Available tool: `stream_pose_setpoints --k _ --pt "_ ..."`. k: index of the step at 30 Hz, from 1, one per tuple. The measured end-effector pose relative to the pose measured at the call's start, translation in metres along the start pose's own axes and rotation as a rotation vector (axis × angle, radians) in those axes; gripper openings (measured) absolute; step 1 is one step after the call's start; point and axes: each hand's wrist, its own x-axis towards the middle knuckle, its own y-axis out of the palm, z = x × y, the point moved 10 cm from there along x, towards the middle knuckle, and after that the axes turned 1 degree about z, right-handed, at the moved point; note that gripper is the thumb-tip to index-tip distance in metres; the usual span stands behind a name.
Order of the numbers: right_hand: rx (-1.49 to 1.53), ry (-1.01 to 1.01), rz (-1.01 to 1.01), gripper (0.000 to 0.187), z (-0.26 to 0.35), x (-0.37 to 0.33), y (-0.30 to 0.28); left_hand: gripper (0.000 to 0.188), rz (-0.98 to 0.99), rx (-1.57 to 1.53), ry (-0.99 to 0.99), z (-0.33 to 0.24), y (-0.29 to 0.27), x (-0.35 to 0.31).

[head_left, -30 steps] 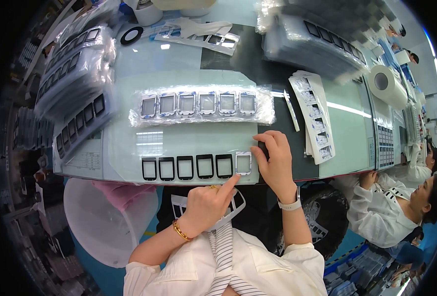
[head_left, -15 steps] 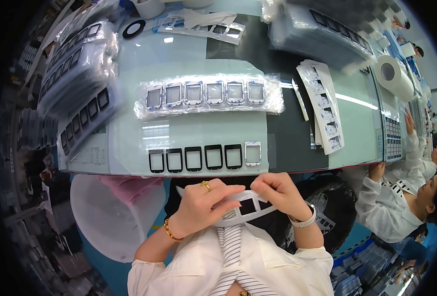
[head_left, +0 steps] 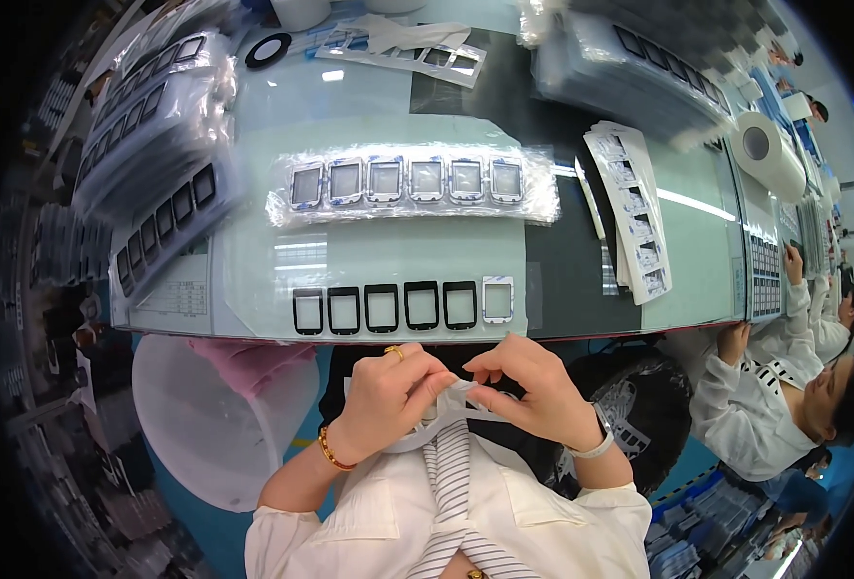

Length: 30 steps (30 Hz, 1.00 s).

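A white, ladder-like strip [head_left: 410, 442] with rectangular openings hangs bent in front of my shirt, just below the table edge. My left hand [head_left: 388, 398] pinches it between thumb and fingers. My right hand [head_left: 535, 394] has the strip under its curled fingers, with thumb and forefinger tips slightly parted. Part of the strip is hidden by both hands. Along the near table edge lie several black rectangular frames [head_left: 382, 309] in a row, with a white-faced frame [head_left: 497, 300] at their right end. Behind them, several blue-and-white frames [head_left: 427, 180] rest on a clear plastic-wrapped pack [head_left: 292, 214].
Plastic-wrapped stacks [head_left: 171, 125] stand at left, another stack [head_left: 620, 77] at far right. White backing strips [head_left: 644, 217] lie beside a white pen-like tool [head_left: 589, 198]. A white roll [head_left: 770, 145] is farther right. Below are a translucent bin [head_left: 200, 434] and a black-lined bin [head_left: 654, 415]. A co-worker [head_left: 784, 405] sits at right.
My right thumb and forefinger have parted and moved left toward my left fingertips. The strip is folded more tightly between the hands. The co-worker's raised hand has come down.
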Motion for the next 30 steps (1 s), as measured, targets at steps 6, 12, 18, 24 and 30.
stream_pose_setpoints --k 6,12,18,24,30 --pt "-0.024 0.030 0.025 0.021 -0.002 0.002 0.001 0.015 0.010 0.030 0.023 -0.001 0.002 0.001" --pt "-0.044 -0.095 -0.053 0.019 0.012 0.005 -0.004 0.018 0.033 0.095 -0.016 0.005 0.001 0.000" --pt "-0.016 -0.219 -0.053 0.024 0.058 0.012 -0.024 0.021 -0.058 0.170 -0.143 0.025 -0.018 -0.002" --pt "0.080 -0.189 -0.109 0.019 0.044 0.025 -0.032 0.021 -0.039 0.204 -0.166 0.030 -0.014 -0.004" --pt "0.083 0.056 -0.317 0.002 -0.014 0.042 -0.052 0.014 -0.058 0.167 -0.031 0.016 0.005 -0.006"
